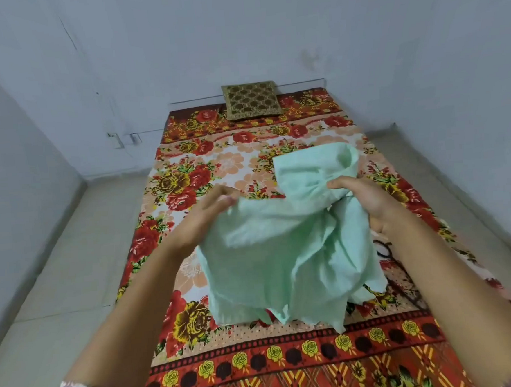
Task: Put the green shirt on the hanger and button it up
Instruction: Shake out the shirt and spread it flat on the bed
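Both hands are up over the bed (186, 174), holding the green shirt (285, 245) between them. The left hand (201, 218) has its fingers closed on the shirt's edge at about 9 o'clock; the right hand (366, 197) is closed on a bunched bit at about 2 o'clock. The rest of the shirt hangs crumpled toward 6 o'clock, its bottom hem reaching the flowery bedsheet. A small brown cushion (251, 100) sits way off at 12 o'clock by the wall.

A home bedroom is showing here: a low bed (245, 151) wearing a floral sheet, a brown cushion (252, 100) leaning against plain walls (266, 26), tiled floor (58, 282) surrounding.
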